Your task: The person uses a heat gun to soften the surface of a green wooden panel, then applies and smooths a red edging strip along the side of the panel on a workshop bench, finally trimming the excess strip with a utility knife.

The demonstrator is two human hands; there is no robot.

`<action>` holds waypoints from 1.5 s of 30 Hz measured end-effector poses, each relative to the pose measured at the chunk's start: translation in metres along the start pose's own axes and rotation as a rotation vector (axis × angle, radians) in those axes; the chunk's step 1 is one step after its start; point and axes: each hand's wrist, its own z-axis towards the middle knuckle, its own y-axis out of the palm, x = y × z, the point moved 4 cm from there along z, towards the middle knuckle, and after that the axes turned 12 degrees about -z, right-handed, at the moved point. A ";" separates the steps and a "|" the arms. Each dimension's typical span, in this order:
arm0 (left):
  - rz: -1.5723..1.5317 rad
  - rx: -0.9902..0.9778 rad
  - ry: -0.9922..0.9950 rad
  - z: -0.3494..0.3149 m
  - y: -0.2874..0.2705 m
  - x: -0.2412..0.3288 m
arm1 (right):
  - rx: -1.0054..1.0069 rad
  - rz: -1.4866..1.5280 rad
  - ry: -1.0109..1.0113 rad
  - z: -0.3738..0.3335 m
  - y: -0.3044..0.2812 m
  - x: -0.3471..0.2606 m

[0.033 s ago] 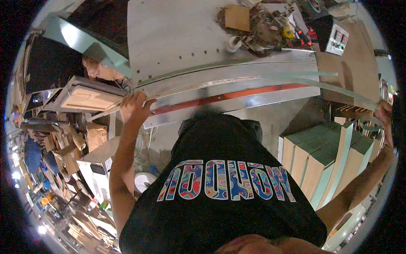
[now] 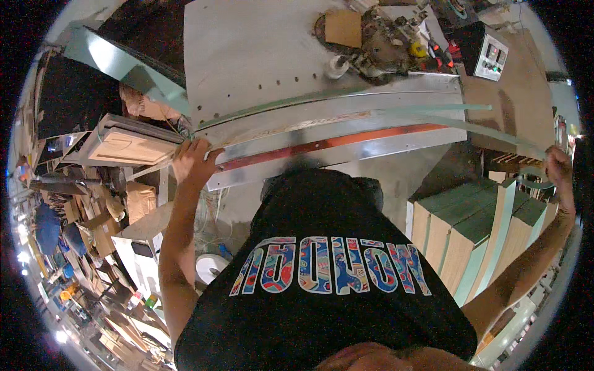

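A long narrow board strip (image 2: 297,127) with a bare wood-coloured edge and pale green parts lies across the metal machine bed (image 2: 247,157). Near its left end my left hand (image 2: 193,162) rests over it, fingers bent around the edge. Far to the right, my right hand (image 2: 558,164) is closed at the pale green end of the strip, which bows down toward it. Just below that hand hangs a pale curved loop (image 2: 535,178); whether it belongs to the strip I cannot tell. A second pale green end (image 2: 476,107) juts past the bed's right side.
A red-orange band (image 2: 309,147) runs along the bed's near side. Stacked green-and-wood panels (image 2: 458,216) stand at right, and framed panels (image 2: 136,139) at left. Tools and a bottle (image 2: 337,67) lie on the far side beside a control box (image 2: 493,54). Clutter fills the left floor.
My right hand has shifted slightly left, its fist showing more clearly. My left hand has barely moved on the strip. The view has shifted a little.
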 end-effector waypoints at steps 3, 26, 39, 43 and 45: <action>-0.006 0.009 0.015 -0.003 0.006 0.011 | 0.111 0.220 0.092 -0.003 0.049 0.009; -0.231 -0.084 -0.022 0.060 0.021 0.130 | 0.062 0.163 -0.524 0.127 0.258 -0.173; -0.401 -0.159 0.211 0.129 0.108 0.276 | -0.246 0.100 -0.398 0.129 0.325 -0.322; -0.438 -0.285 0.190 0.146 0.126 0.313 | -0.241 0.013 -0.496 0.126 0.311 -0.311; -0.493 -0.255 0.193 0.141 0.129 0.314 | -0.243 0.067 -0.574 0.125 0.314 -0.298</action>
